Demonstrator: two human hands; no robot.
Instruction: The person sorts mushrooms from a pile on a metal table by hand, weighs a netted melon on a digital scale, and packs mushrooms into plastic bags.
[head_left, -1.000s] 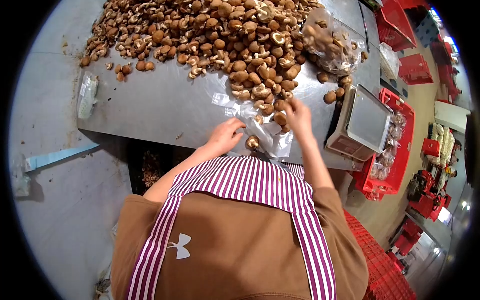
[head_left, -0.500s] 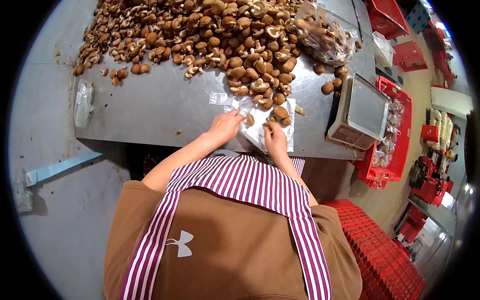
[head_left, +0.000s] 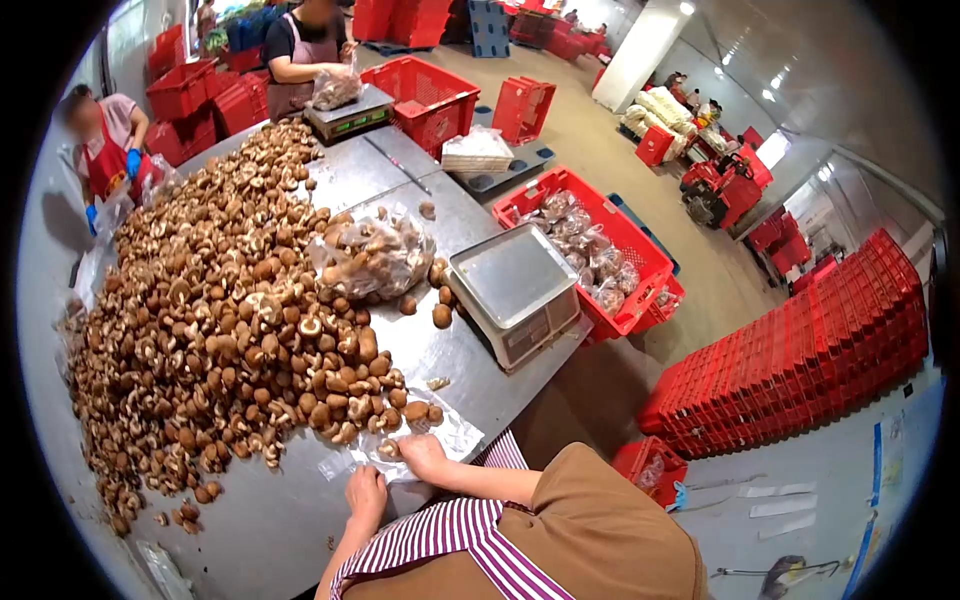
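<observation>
A flat white plastic bag (head_left: 452,437) lies at the near edge of the metal table, with a few shiitake mushrooms (head_left: 416,411) resting on it. My left hand (head_left: 366,492) is closed at the bag's near left edge, its fingertips pinching the plastic. Over the bag, my right hand (head_left: 424,456) has its fingers curled together beside a single mushroom (head_left: 388,450); whatever they grip is hidden. Just beyond both hands rises a large heap of shiitake mushrooms (head_left: 230,340).
A scale (head_left: 512,280) stands on the table (head_left: 420,350) to the right, near a filled clear bag (head_left: 372,255). Past it, a red crate (head_left: 625,250) holds bagged mushrooms. Red crates (head_left: 790,350) are stacked at right. Two people (head_left: 300,50) work across the table.
My view has swung right and up, bringing the co-workers and far crates into sight. Both hands stay at the white bag; the right hand now lies over it, closer to the left.
</observation>
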